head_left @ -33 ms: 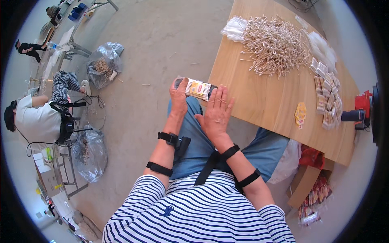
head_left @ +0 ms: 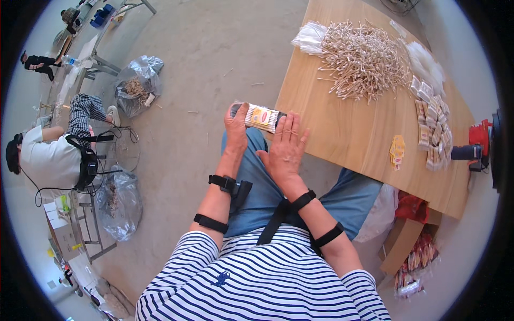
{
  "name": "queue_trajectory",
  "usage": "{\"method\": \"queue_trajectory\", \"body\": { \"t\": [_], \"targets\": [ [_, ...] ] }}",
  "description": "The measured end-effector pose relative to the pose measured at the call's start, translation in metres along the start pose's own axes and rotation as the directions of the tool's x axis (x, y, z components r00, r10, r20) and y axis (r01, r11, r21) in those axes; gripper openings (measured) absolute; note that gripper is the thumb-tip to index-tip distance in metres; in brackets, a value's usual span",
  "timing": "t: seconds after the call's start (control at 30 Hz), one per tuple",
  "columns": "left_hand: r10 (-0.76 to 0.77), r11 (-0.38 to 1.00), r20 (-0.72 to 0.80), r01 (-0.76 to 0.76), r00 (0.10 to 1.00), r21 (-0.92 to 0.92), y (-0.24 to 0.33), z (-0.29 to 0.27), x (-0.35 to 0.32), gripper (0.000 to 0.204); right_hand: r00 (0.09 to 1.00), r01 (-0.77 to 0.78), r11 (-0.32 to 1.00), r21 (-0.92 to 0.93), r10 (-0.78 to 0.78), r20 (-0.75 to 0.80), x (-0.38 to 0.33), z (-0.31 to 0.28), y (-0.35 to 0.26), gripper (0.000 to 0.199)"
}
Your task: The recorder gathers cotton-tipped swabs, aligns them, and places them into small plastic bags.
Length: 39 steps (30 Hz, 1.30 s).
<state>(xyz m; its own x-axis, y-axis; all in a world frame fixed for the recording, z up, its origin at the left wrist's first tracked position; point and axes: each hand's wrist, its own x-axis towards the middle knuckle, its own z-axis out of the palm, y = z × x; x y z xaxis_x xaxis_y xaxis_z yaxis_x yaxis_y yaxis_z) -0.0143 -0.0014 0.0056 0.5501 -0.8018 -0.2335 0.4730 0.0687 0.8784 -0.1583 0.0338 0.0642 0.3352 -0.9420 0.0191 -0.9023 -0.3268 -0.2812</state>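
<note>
My left hand (head_left: pixel 235 127) grips a small clear pack of cotton swabs (head_left: pixel 261 116) with a yellow and red label card in it, held above my lap just left of the table. Its thumb lies over the pack's left end. Dark patches show at both ends of the pack; I cannot make out what they are. My right hand (head_left: pixel 285 152) has its fingers stretched out flat, with the fingertips at the pack's right end, beside the table's near left corner. On the wooden table (head_left: pixel 342 128) lies a big loose heap of cotton swabs (head_left: pixel 367 59).
Clear bags (head_left: pixel 310 37) lie left of the heap, and filled swab packs (head_left: pixel 432 131) are piled at the table's right. Yellow cards (head_left: pixel 397 151) sit near its front. An open cardboard box (head_left: pixel 402 243) stands below. Another person (head_left: pixel 51 158) sits at left near plastic bags (head_left: pixel 119 206).
</note>
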Motion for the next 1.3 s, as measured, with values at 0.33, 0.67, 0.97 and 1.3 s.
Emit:
{"method": "queue_trajectory", "body": {
  "t": [0.33,0.67,0.97,1.3],
  "targets": [
    [0.017,1.0,0.005,-0.017,1.0,0.024,0.002,0.003,-0.001,0.015,0.996,0.086,0.995,-0.041,-0.086,0.011,0.009,0.005,0.008,0.116],
    [0.001,1.0,0.03,-0.001,1.0,0.017,-0.001,-0.003,0.003,0.016,0.997,0.073,0.997,-0.033,-0.072,0.027,0.019,-0.003,0.009,0.115],
    [-0.106,0.994,0.083,0.108,0.991,-0.016,0.003,-0.005,0.001,0.018,0.997,0.077,0.997,0.017,-0.077,-0.011,0.021,-0.002,0.017,0.112],
    [-0.297,0.955,0.14,0.291,0.945,0.064,-0.008,-0.03,0.017,0.021,0.991,0.131,0.982,0.133,-0.125,-0.052,0.017,-0.003,0.03,0.11]
  ]
}}
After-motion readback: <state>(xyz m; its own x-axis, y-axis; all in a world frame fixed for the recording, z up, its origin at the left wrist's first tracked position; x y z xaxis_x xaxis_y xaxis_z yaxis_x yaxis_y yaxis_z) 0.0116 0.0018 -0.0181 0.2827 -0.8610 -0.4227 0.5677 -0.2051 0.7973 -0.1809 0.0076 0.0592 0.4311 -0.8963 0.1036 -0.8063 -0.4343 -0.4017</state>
